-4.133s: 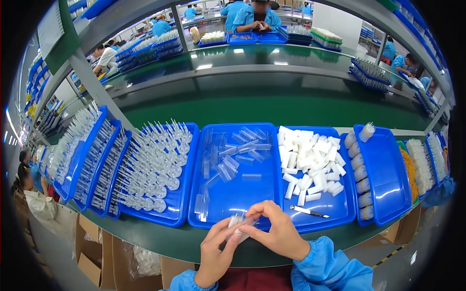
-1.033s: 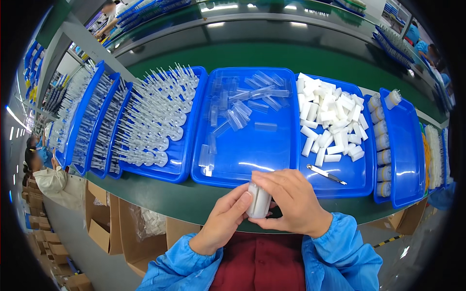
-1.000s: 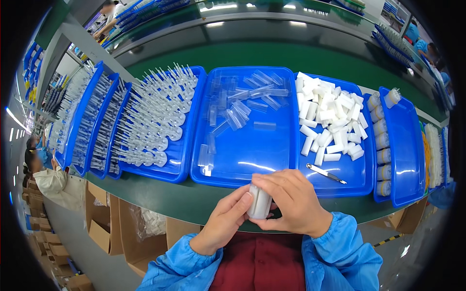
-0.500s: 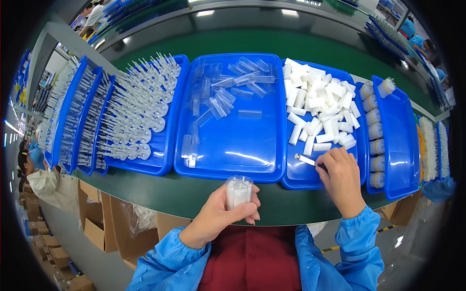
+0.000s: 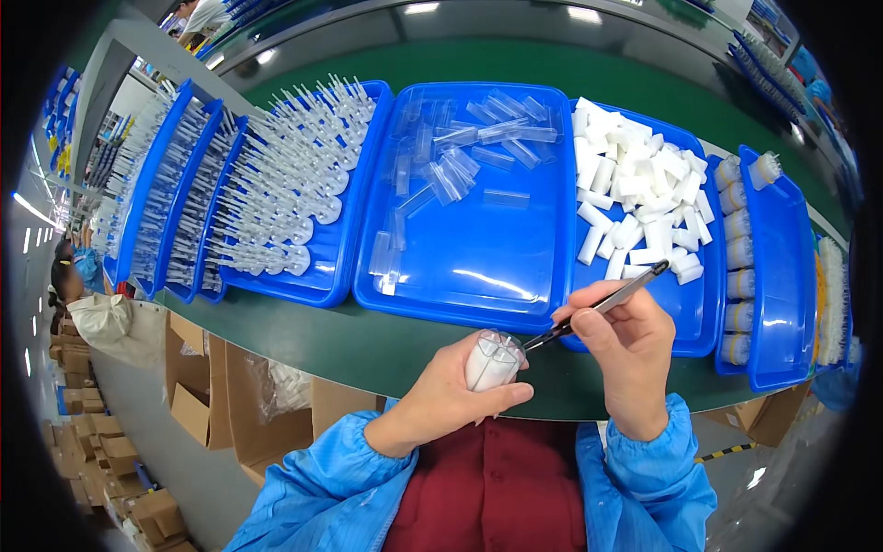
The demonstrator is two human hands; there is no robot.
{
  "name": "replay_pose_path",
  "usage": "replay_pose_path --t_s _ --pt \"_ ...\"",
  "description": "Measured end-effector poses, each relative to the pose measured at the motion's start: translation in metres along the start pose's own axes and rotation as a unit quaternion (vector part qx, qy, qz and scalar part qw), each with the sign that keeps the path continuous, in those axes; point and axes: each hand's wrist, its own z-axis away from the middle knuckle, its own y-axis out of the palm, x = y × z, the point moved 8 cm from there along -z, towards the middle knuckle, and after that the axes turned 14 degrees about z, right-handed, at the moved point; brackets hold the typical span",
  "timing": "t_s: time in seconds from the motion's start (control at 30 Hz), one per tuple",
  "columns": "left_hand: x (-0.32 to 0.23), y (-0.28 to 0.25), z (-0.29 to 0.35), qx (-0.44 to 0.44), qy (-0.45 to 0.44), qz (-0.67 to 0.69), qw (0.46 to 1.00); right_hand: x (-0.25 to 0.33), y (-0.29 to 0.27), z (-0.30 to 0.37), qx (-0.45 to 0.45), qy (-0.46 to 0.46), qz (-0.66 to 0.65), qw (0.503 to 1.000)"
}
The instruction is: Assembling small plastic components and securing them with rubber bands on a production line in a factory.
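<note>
My left hand (image 5: 447,387) is closed round a small clear plastic holder (image 5: 494,362) with white filling inside, its upper end divided into sections. In my right hand (image 5: 627,354) is a pair of dark tweezers (image 5: 605,305), pinched between thumb and fingers. They slope down to the left, and their tips meet the rim of the holder; whether they grip anything there I cannot tell. Just beyond my right hand, white cylindrical foam pieces (image 5: 644,189) lie heaped in a blue tray (image 5: 685,339).
Clear plastic sleeves (image 5: 448,177) lie in the middle blue tray (image 5: 441,290). To the left, a blue tray (image 5: 317,293) carries rows of thin-stemmed white parts (image 5: 292,184). Filled holders (image 5: 739,285) line a tray at right. Cardboard boxes (image 5: 253,396) stand below the table edge.
My right hand has turned and brought the tweezers left to the holder's rim. The holder has tilted in my left hand. The whole view has shifted slightly.
</note>
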Motion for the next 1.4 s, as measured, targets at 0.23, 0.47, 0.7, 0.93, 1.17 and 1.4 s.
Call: replay_pose_path --t_s 0.23,0.47,0.7,0.93,1.17,1.4 --pt "-0.003 0.002 0.000 -0.002 0.029 -0.015 0.999 -0.005 0.016 0.000 0.055 0.015 0.021 0.998" --pt "0.005 0.001 0.001 0.007 -0.020 -0.005 1.000 -0.011 0.022 0.003 0.075 0.014 0.060 0.995" --pt "0.009 0.002 0.000 0.016 -0.019 0.018 1.000 0.026 0.024 0.015 0.000 -0.222 0.233 0.947" --pt "0.009 0.000 0.002 0.003 -0.030 0.025 0.999 -0.010 0.022 0.003 0.046 0.003 0.027 0.999" --pt "0.013 0.000 0.001 0.006 -0.031 0.022 0.999 0.017 0.024 0.011 0.004 -0.176 0.243 0.954" --pt "0.012 0.000 0.001 0.007 -0.020 0.004 1.000 -0.002 0.015 0.006 0.022 -0.049 0.097 0.994"
